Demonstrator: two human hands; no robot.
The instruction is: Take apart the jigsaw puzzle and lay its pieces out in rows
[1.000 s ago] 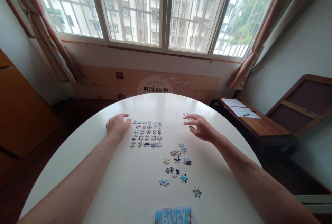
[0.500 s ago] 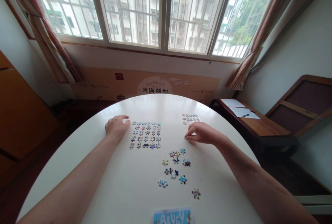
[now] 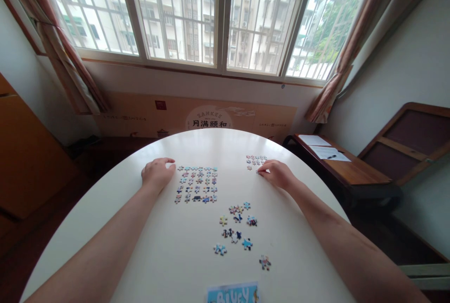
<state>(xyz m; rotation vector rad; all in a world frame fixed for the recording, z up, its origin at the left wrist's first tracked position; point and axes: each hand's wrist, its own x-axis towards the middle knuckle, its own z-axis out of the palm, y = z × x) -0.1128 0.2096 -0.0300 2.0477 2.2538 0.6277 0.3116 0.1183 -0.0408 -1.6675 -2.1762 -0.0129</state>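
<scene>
My right hand [image 3: 276,173] pinches a small jigsaw puzzle piece [image 3: 258,172] low over the table, just below a small group of pieces in short rows [image 3: 251,162]. Part of that group is hidden behind the hand. On the left, my left hand [image 3: 158,172] rests on the white tabletop with its fingers loosely bent and apart, nothing in them. Beside its fingertips lies a larger grid of puzzle pieces [image 3: 199,181] in several neat rows. Loose pieces [image 3: 236,237] are scattered nearer to me, between my forearms.
A blue box or card marked BLUEY [image 3: 234,293] lies at the near edge of the round white table [image 3: 168,265]. To the right stands a wooden bench [image 3: 355,172] with papers [image 3: 330,153] and a pen on it. A barred window and curtains are beyond.
My right hand has moved away from me with the puzzle piece, up to the small group of rows. My left hand has stayed in place.
</scene>
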